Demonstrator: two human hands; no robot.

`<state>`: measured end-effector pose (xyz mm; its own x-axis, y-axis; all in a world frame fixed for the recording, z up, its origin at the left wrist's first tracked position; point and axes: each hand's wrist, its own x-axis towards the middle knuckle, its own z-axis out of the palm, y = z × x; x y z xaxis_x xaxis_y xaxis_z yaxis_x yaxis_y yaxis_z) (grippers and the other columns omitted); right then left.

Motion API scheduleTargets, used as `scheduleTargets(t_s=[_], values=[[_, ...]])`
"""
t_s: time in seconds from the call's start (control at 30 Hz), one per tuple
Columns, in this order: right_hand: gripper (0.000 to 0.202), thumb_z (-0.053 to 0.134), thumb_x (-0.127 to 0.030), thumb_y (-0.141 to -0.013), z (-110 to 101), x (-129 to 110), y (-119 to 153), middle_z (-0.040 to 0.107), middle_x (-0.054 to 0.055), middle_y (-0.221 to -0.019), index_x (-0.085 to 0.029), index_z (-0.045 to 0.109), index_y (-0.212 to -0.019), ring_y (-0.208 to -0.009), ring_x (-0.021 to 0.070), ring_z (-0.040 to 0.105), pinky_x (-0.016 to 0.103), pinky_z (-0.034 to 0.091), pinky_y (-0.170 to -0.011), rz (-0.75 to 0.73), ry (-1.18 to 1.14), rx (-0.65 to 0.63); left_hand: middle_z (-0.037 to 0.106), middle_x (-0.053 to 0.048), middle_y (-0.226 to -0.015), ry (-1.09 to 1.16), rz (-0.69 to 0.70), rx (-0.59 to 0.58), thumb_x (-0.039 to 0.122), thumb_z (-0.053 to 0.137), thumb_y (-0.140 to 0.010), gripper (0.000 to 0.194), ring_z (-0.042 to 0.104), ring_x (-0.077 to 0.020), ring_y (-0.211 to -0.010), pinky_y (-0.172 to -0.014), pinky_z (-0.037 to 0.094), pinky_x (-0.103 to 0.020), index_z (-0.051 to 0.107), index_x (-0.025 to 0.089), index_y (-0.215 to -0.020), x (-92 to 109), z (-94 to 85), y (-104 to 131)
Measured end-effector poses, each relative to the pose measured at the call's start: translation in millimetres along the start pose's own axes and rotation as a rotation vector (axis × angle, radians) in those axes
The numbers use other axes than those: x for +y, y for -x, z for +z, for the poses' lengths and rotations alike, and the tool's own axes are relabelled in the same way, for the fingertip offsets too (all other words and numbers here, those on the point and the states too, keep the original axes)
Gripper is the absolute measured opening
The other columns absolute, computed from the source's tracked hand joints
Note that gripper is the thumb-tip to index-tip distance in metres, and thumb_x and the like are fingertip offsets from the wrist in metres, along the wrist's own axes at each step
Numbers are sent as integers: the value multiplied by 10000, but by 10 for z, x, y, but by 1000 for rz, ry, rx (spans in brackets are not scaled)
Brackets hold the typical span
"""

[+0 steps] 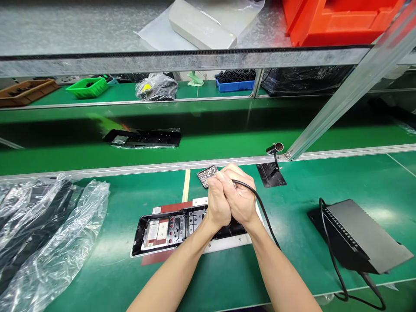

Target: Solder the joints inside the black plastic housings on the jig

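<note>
Both hands are closed and pressed together over a long black plastic housing (177,227). My left hand (218,201) is wrapped against the other hand, and what lies inside its fingers is hidden. From the top of my right hand (242,195), a black cable (260,201) comes out and curves down to the right. The body of the corded tool is hidden by the fingers. The housing lies in a white fixture (227,245) with reddish-brown plates, its left half showing. Just behind the hands sits a small black tray of screws (207,175).
A black metal box (360,234) with a cable stands at the right. An upright holder (274,167) is by the slanted metal post (341,99). Plastic-wrapped black parts (48,229) lie left. A long black part (146,138) rests beyond the rail. A metal shelf (81,26) hangs above.
</note>
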<state>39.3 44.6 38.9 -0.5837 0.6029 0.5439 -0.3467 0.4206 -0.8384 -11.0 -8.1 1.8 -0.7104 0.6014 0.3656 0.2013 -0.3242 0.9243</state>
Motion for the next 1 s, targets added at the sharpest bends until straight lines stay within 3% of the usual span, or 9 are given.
scheduleTargets(t_s=[0.43,0.77,1.0], values=[[364,555,-265,-987,31,13,15,538,4,-684,-188,593,-634,-646,128,501,315,423,-615,-1,-2,-12,526,-45,-712,17,-26,30,722,217,-979,623,523,-203,-670,-668,482,-380,497,214,-751,-38,-44,33],[397,536,-293,-993,34,8,15,532,13,-692,-188,542,-610,-668,142,496,326,426,-640,24,15,-8,565,-60,-727,18,18,-23,645,204,-1020,621,517,-199,-667,-631,428,-369,529,201,-732,2,-32,4],[380,548,-282,-988,24,18,26,533,11,-701,-187,551,-620,-666,135,494,316,416,-631,13,-10,-1,515,-27,-697,42,29,-50,628,198,-1027,591,486,-187,-634,-635,446,-359,489,208,-728,-9,-22,2]])
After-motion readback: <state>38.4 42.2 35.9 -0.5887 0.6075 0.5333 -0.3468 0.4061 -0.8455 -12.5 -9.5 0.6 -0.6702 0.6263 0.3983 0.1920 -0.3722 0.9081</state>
